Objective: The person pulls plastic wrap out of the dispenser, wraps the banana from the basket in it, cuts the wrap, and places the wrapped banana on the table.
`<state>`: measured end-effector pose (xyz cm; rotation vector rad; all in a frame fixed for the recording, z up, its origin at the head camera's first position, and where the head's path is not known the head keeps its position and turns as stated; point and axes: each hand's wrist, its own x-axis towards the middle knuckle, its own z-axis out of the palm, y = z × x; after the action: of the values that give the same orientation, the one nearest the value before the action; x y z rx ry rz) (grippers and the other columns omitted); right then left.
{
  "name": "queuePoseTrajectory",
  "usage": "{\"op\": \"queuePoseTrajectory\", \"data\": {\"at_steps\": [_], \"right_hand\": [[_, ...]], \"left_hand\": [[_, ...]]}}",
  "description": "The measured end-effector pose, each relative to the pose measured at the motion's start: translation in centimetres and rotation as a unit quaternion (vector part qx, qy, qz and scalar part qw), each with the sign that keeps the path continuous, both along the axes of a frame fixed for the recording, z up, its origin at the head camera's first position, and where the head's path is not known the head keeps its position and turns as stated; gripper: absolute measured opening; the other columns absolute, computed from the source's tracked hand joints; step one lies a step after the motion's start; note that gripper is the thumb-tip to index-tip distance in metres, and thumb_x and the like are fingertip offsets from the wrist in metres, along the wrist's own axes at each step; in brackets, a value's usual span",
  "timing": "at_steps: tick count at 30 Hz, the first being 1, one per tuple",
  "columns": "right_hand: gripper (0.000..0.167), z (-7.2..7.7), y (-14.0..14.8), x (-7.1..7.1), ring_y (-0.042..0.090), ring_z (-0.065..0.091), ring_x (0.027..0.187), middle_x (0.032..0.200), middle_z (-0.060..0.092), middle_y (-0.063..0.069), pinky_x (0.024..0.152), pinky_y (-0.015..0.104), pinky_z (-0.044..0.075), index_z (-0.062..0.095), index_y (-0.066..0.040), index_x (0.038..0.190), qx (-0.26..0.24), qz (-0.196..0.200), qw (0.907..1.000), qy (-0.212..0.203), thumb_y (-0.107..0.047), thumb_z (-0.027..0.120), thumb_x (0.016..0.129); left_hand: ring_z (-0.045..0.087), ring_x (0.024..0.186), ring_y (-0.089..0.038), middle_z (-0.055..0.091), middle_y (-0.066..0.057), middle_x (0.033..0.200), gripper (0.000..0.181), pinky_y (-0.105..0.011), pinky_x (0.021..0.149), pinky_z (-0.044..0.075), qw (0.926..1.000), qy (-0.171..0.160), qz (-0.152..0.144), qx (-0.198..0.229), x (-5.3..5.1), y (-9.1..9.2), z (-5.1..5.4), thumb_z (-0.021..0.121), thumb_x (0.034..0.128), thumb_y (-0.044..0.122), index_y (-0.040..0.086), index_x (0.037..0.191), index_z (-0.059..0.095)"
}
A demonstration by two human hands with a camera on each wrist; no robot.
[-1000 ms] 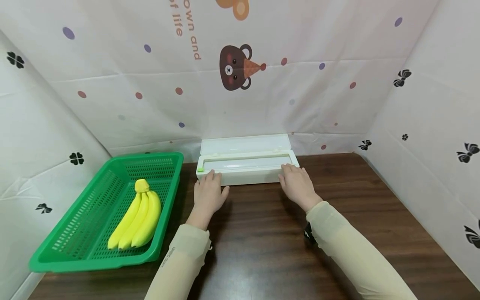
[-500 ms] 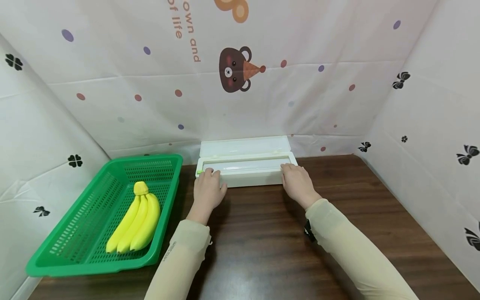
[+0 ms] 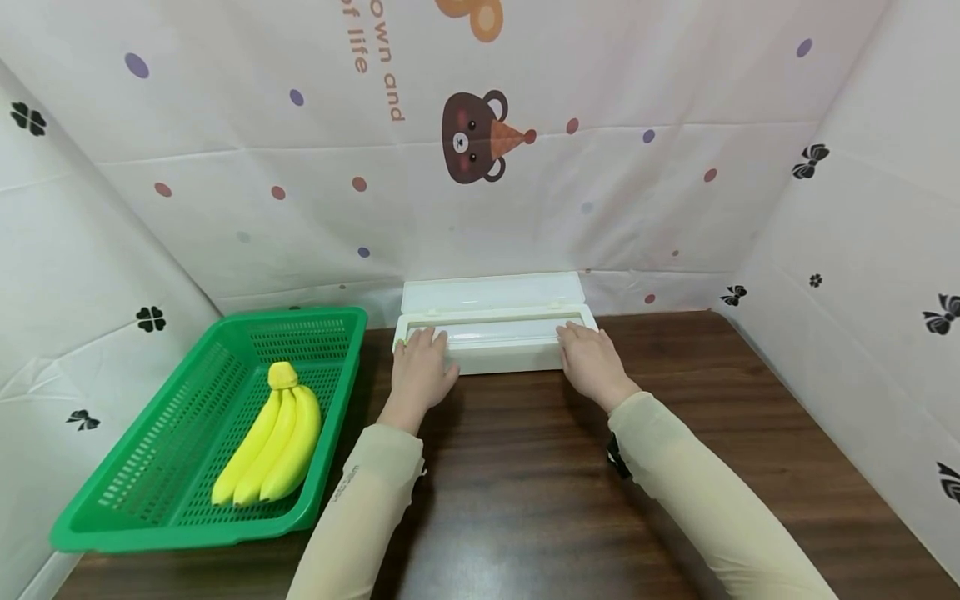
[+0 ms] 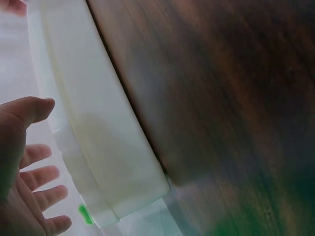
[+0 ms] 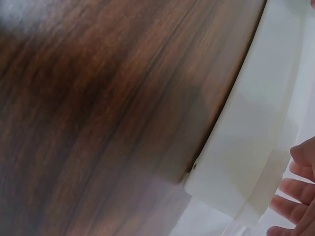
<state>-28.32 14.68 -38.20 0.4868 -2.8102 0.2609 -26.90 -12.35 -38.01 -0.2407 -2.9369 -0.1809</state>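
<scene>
Sheeting [image 3: 82, 250] with black clover and bow prints hangs at the far left. Next comes a green slotted basket [image 3: 180, 537], standing on the dark wood table [image 3: 510, 483]; a bunch of yellow bananas [image 3: 273, 442] lies inside it, toward its right side, the joined stem end pointing to the back wall. Right of the basket, a pale sleeve [image 3: 360, 508] leads up to the left hand [image 3: 422, 364], whose fingers are extended and released over the left end of a long white box [image 3: 510, 358]; the left wrist view shows them spread, thumb apart, near a small green tab [image 4: 84, 214]. The box sits at the back of the table, near the wall, its lid [image 3: 491, 293] tipped back behind it. Above, a brown bear print [image 3: 468, 137] lies sideways. At the box's right end rests the right hand [image 3: 592, 358], fingers reaching over the front edge, slightly bent and clasping nothing. Its sleeve [image 3: 697, 483] runs toward the lower right, a black piece [image 3: 617, 458] showing beneath the cuff.
</scene>
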Motion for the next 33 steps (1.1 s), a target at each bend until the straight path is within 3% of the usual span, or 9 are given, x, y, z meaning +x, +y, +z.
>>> {"op": "queuePoseTrajectory", "data": {"at_steps": [7,14,17,21,25,28,30,33], "right_hand": [[0.039,0.1,-0.2,-0.5,0.034,0.048,0.127,0.135,0.053,0.019,0.107,0.060,0.029,0.051,0.001,0.133,0.021,0.001,0.9997,-0.013,-0.014,0.046,0.097],[0.036,0.5,-0.1,-0.7,0.036,0.055,0.116,0.120,0.061,0.021,0.105,0.060,0.031,0.054,0.002,0.128,0.035,0.002,0.9993,-0.011,-0.012,0.045,0.097],[0.030,0.7,-0.2,-0.8,0.036,0.057,0.112,0.114,0.063,0.021,0.104,0.059,0.033,0.060,0.003,0.118,0.039,0.006,0.9992,-0.004,-0.011,0.046,0.096],[0.016,0.7,0.0,-1.2,0.037,0.060,0.102,0.098,0.064,0.020,0.102,0.060,0.035,0.063,0.000,0.094,0.044,0.018,0.9988,0.007,-0.007,0.050,0.093],[0.014,0.9,0.3,-1.7,0.035,0.060,0.085,0.081,0.059,0.014,0.091,0.055,0.045,0.061,-0.004,0.079,0.051,0.031,0.9981,0.012,-0.004,0.053,0.090],[0.018,1.2,0.3,-2.2,0.031,0.057,0.075,0.075,0.056,0.011,0.076,0.049,0.049,0.064,-0.004,0.078,0.046,0.037,0.9982,0.006,-0.006,0.051,0.091],[0.021,1.4,0.4,-2.5,0.030,0.057,0.074,0.075,0.057,0.011,0.069,0.046,0.048,0.066,-0.004,0.080,0.039,0.036,0.9986,-0.008,-0.008,0.049,0.093],[0.024,1.7,0.4,-2.8,0.031,0.058,0.081,0.082,0.061,0.012,0.072,0.047,0.047,0.067,-0.004,0.085,0.027,0.029,0.9985,-0.037,-0.012,0.047,0.095]], "left_hand": [[0.033,0.138,-0.031,0.035,-0.012,0.151,0.060,-0.060,0.112,0.018,0.9993,-0.034,-0.005,-0.012,-0.7,0.1,0.2,0.052,0.0945,0.039,0.012,0.145,0.037],[0.045,0.128,-0.033,0.050,-0.012,0.137,0.052,-0.063,0.109,0.021,0.9992,-0.038,0.001,-0.008,-1.1,0.2,0.4,0.044,0.0984,0.039,0.010,0.142,0.042],[0.049,0.122,-0.034,0.055,-0.014,0.128,0.043,-0.062,0.107,0.025,0.9993,-0.033,0.005,-0.018,-1.3,0.2,0.5,0.042,0.0996,0.034,0.008,0.132,0.052],[0.052,0.114,-0.035,0.057,-0.015,0.115,0.031,-0.062,0.105,0.030,0.9989,-0.036,0.007,-0.031,-1.6,0.2,0.7,0.041,0.0998,0.025,0.006,0.113,0.061],[0.053,0.109,-0.033,0.058,-0.015,0.110,0.023,-0.060,0.100,0.035,0.9981,-0.048,0.007,-0.038,-2.0,0.1,1.2,0.044,0.0976,0.016,0.006,0.103,0.064],[0.054,0.108,-0.032,0.058,-0.015,0.109,0.020,-0.059,0.096,0.038,0.9976,-0.055,0.011,-0.040,-2.3,0.0,1.6,0.046,0.0959,0.010,0.006,0.102,0.065],[0.054,0.108,-0.031,0.059,-0.015,0.109,0.020,-0.057,0.093,0.040,0.9974,-0.057,0.012,-0.042,-2.5,0.0,1.7,0.046,0.0957,0.009,0.006,0.103,0.065],[0.053,0.109,-0.032,0.059,-0.015,0.109,0.021,-0.056,0.091,0.041,0.9971,-0.060,0.012,-0.045,-2.7,0.0,1.9,0.046,0.0958,0.008,0.006,0.105,0.065]]}}
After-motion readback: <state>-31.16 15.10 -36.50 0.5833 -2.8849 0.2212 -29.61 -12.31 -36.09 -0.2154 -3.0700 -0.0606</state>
